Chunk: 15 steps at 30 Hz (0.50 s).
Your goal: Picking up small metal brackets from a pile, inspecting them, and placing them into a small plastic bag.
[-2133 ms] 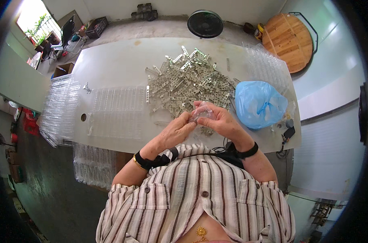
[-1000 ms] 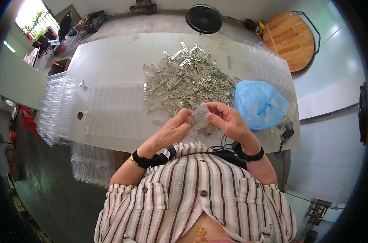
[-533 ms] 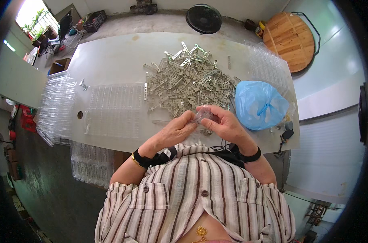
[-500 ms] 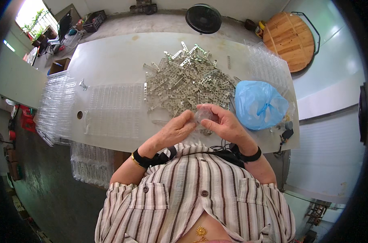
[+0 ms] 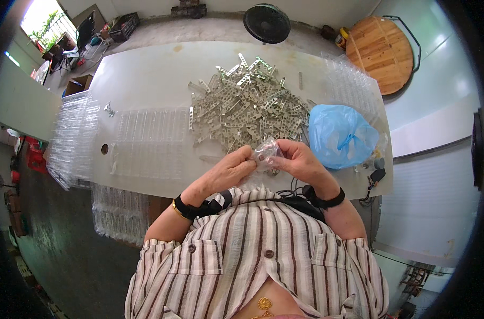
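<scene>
A small clear plastic bag [image 5: 267, 154] is stretched between my two hands, close to my body at the table's near edge. My left hand [image 5: 234, 167] pinches one side of it with fingers curled in. On the other side, my right hand [image 5: 300, 161] grips the film between thumb and fingers. Something small and dark shows through the plastic, too small to name. Just beyond my hands lies a big heap of perforated metal strips [image 5: 247, 106]. Beside my right hand sits a knotted blue plastic bag [image 5: 340, 135].
On the white table [image 5: 146, 69], a clear compartmented tray [image 5: 149, 143] lies left of the heap. Stacked clear trays [image 5: 71, 138] fill the left edge, and more trays [image 5: 351, 85] lie at the far right. Black cables [image 5: 291, 192] run by the near edge. A black fan [image 5: 267, 23] stands beyond the table.
My right hand has shifted slightly right and opened out the clear bag, so more of its film shows between my hands. The left hand has hardly moved.
</scene>
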Each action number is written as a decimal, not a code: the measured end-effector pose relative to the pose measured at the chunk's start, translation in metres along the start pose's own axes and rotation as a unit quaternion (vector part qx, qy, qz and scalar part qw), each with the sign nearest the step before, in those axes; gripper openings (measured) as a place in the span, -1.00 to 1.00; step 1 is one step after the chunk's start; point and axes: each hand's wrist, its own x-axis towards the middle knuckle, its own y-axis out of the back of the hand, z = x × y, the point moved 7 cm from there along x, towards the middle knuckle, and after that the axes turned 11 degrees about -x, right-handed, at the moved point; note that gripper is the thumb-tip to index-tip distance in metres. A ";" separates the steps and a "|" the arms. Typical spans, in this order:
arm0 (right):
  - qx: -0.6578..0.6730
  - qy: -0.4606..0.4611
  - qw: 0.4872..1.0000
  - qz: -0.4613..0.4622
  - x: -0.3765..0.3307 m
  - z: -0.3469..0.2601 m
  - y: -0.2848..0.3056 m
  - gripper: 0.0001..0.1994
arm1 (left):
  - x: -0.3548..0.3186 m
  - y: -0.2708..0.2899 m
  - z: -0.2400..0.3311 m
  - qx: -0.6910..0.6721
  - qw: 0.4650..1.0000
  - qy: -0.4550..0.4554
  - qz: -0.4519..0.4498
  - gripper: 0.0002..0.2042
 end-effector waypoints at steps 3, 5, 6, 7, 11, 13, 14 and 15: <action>-0.013 -0.004 1.000 0.005 0.000 0.002 0.000 -0.81 | -0.002 0.000 -0.002 -0.003 1.000 0.009 0.005 -0.85; -0.013 0.000 1.000 0.008 0.000 0.003 0.000 -0.82 | -0.003 0.001 -0.003 -0.008 1.000 0.016 0.007 -0.85; -0.022 0.002 1.000 0.006 0.000 0.005 0.001 -0.83 | -0.004 0.001 -0.003 -0.014 1.000 0.018 0.004 -0.86; -0.032 0.005 0.999 0.003 -0.001 0.006 0.001 -0.84 | -0.005 0.000 -0.002 -0.019 1.000 0.020 0.000 -0.86; -0.031 0.019 0.999 0.012 -0.001 0.004 -0.001 -0.85 | -0.007 0.002 -0.005 -0.044 0.999 0.024 0.006 -0.85; -0.083 0.067 0.994 0.000 -0.001 -0.004 -0.003 -0.86 | -0.006 0.005 -0.009 -0.033 0.999 0.003 0.002 -0.83; -0.084 0.067 0.994 0.000 -0.001 -0.005 -0.003 -0.86 | -0.006 0.006 -0.008 -0.033 0.999 0.003 0.002 -0.83; -0.099 0.071 0.993 0.008 -0.002 -0.008 -0.003 -0.86 | -0.006 0.004 -0.008 -0.041 0.999 0.009 -0.013 -0.82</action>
